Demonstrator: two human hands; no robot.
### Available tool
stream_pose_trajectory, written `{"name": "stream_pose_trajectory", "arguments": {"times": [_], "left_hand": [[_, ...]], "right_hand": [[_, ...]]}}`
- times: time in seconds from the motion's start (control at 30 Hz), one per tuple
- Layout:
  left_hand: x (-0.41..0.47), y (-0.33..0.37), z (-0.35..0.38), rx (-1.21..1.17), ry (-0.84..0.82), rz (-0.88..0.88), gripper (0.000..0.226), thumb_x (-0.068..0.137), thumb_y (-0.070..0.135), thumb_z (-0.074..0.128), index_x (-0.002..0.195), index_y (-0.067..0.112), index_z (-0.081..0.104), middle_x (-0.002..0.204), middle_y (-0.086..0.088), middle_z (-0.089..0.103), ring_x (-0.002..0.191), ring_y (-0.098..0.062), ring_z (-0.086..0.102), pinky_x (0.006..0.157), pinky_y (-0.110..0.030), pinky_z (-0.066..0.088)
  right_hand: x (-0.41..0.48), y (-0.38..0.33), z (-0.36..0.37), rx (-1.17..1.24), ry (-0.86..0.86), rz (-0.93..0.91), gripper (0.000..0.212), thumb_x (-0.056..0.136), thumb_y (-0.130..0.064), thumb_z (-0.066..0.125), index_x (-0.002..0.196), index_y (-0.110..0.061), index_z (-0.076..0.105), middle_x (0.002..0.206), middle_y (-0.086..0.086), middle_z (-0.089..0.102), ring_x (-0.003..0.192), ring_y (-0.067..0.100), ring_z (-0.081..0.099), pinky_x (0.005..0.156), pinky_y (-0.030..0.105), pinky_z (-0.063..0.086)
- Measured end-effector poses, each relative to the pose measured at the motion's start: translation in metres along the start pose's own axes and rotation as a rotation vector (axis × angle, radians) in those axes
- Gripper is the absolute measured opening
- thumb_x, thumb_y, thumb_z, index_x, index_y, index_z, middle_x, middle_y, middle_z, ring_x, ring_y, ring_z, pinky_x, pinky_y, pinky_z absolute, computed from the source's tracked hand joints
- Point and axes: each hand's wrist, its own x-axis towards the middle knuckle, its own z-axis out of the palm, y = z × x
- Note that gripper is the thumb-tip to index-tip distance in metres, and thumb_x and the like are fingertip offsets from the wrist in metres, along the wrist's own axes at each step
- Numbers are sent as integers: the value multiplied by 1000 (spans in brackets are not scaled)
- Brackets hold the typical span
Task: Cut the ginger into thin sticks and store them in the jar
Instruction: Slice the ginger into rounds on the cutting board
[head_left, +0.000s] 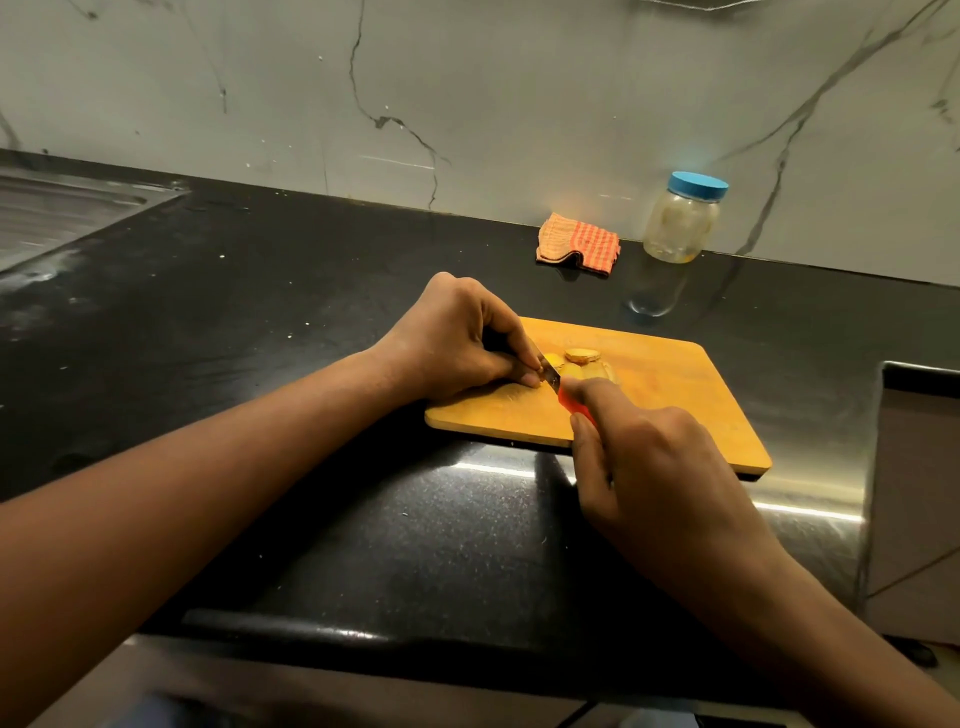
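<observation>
A wooden cutting board lies on the black counter. On it are yellow ginger pieces, some sliced. My left hand pinches a piece of ginger against the board with curled fingertips. My right hand grips a knife with a red-orange handle; its short blade sits against the ginger right beside my left fingertips. A clear jar with a blue lid stands upright at the back by the wall, lid on, with pale pieces inside.
An orange checked cloth lies folded near the wall, left of the jar. A steel sink is at the far left. The counter ends in a step at the right.
</observation>
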Motion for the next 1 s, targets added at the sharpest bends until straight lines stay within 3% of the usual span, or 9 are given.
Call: {"name": "stream_pose_trajectory", "arguments": {"times": [0.1, 0.17, 0.3, 0.43, 0.53, 0.63, 0.77, 0.9, 1.0], "left_hand": [[0, 1, 0, 1, -4, -7, 10, 77, 11, 83, 87, 11, 80, 87, 3, 77, 82, -4, 73, 82, -27, 60], [-1, 1, 0, 4, -5, -8, 10, 77, 11, 83, 87, 12, 80, 86, 3, 77, 82, -4, 73, 82, -28, 60], [0, 1, 1, 16, 2, -6, 10, 77, 11, 84, 86, 12, 80, 85, 3, 77, 81, -4, 73, 81, -28, 60], [0, 2, 1, 15, 9, -15, 10, 76, 12, 85, 85, 11, 80, 84, 3, 77, 80, -3, 73, 80, -27, 60], [0, 2, 1, 23, 6, -31, 10, 76, 12, 85, 85, 13, 81, 84, 4, 76, 80, -4, 72, 80, -26, 60], [1, 3, 1, 49, 6, -32, 11, 75, 14, 85, 85, 15, 81, 83, 7, 76, 79, -3, 72, 79, -24, 60], [2, 5, 1, 125, 14, -9, 11, 75, 15, 86, 85, 17, 81, 82, 7, 76, 76, -5, 71, 77, -25, 59], [2, 5, 1, 161, 30, 0, 10, 75, 15, 85, 85, 17, 81, 82, 7, 76, 76, -4, 70, 75, -18, 58], [2, 5, 1, 123, 35, -29, 10, 75, 16, 86, 84, 18, 81, 81, 11, 74, 78, 1, 69, 72, -10, 53]], "right_hand": [[-9, 1, 1, -20, -23, -20, 39, 83, -1, 67, 122, -1, 60, 57, -3, 59, 36, 7, 43, 37, 7, 29], [-13, 3, 2, -32, -32, -38, 43, 81, 1, 68, 123, 1, 59, 59, -1, 61, 38, 5, 44, 40, 6, 31], [-3, 3, 5, -75, -32, -43, 39, 85, -4, 64, 124, -1, 58, 61, 2, 62, 40, 7, 46, 39, 11, 30], [8, 5, 7, -104, -44, -27, 38, 93, -10, 55, 130, -7, 52, 64, 2, 61, 45, 12, 50, 40, 24, 42], [-3, 6, 2, -79, -78, -3, 42, 85, -5, 65, 126, -3, 57, 60, 1, 60, 40, 7, 42, 39, 10, 26], [-11, 4, 3, -96, -66, -9, 42, 80, -2, 69, 121, 0, 60, 56, 0, 58, 37, 5, 37, 41, 6, 20], [-4, -2, 1, -141, -72, -3, 29, 85, -8, 64, 114, -6, 60, 59, -1, 57, 40, 7, 38, 39, 11, 21], [8, -7, 1, -112, -52, -15, 30, 96, -16, 49, 125, -13, 49, 72, -3, 55, 53, 7, 47, 44, 18, 32], [14, -5, 1, -124, -44, -20, 32, 98, -19, 44, 130, -16, 45, 71, -7, 46, 54, 6, 44, 44, 18, 28]]}}
